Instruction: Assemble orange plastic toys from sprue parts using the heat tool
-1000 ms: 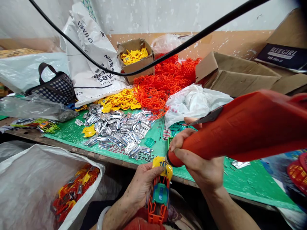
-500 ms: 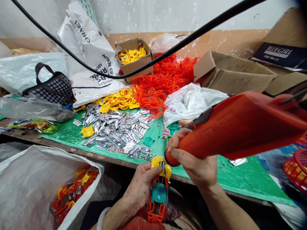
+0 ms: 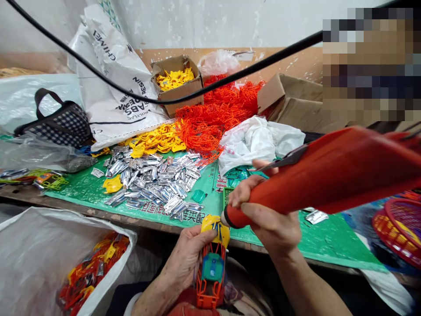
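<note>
Low at the centre, my left hand (image 3: 182,256) grips a toy car body (image 3: 212,268) with a yellow hood, a teal window piece and an orange frame. The thumb presses on the yellow part. My right hand (image 3: 276,226) is wrapped round a red power screwdriver (image 3: 325,173) slanting down from the right. Its pale nose meets the right edge of the yellow hood; whether it touches is unclear. Behind the hands lies a heap of silver plated parts (image 3: 158,177), with a single teal window piece (image 3: 198,196) beside it.
Yellow car parts (image 3: 159,139) and tangled orange frames (image 3: 217,116) lie behind the silver heap. An open white sack (image 3: 29,259) holding car bodies stands at lower left. A red basket (image 3: 391,219) is at right. A black cable (image 3: 115,90) hangs across the view.
The view has shifted slightly, so the scene sits further left. The screwdriver's pale nose now shows at the yellow hood's edge. Both hands keep their holds.
</note>
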### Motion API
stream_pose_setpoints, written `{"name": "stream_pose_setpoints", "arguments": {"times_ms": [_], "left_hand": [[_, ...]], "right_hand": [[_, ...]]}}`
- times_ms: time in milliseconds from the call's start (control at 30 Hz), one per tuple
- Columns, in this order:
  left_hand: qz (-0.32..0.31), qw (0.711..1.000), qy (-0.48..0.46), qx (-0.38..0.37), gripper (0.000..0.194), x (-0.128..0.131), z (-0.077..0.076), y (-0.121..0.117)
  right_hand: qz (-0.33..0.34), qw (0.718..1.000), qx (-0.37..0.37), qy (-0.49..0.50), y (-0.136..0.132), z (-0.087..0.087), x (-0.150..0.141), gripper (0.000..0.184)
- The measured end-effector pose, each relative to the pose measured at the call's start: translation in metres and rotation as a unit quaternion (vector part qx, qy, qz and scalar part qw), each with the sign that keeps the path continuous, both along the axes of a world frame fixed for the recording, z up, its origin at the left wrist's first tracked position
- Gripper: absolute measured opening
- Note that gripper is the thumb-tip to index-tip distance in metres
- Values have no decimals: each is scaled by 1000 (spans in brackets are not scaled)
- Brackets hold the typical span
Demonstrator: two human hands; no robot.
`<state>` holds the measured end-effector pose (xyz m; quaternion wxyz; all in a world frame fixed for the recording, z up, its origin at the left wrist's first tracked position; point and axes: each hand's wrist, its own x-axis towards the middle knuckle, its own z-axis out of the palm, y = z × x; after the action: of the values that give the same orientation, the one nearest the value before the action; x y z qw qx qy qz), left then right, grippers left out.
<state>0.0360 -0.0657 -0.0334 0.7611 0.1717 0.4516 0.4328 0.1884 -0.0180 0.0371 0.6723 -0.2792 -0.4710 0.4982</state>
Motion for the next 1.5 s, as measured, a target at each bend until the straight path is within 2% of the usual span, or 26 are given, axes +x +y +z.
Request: {"name": "stream_pose_setpoints", "arguments": {"times_ms": [133, 267, 433, 867, 1000, 1133, 1367, 1500], "left_hand": [[-24, 1000, 15, -10, 28, -3, 1, 4], [-54, 998, 16, -11, 28, -4, 1, 6], [-61, 998, 25, -19, 30, -5, 3, 6], [-61, 997, 28, -24, 29, -4, 1, 6], [-56, 998, 31, -23, 29, -3, 1, 6], [-54, 998, 31, -27, 31, -2, -1, 4], [-35, 999, 21, -25, 29, -2, -5, 5], [-8, 1000, 15, -23, 31, -1, -4, 7]], "right_hand": [[-88, 996, 8, -29, 8, 3, 20, 32], [-145, 988, 2, -53, 20, -16, 35, 30], [-165, 982, -19, -93, 23, -37, 40, 18], [-142, 988, -6, -67, 27, -44, 40, 15], [-136, 988, -23, -68, 26, -41, 37, 17], [-161, 983, -44, -71, 24, -35, 32, 22], [-171, 981, -28, -85, 28, -36, 36, 20], [-156, 987, -15, -25, 25, -15, 36, 28]]}}
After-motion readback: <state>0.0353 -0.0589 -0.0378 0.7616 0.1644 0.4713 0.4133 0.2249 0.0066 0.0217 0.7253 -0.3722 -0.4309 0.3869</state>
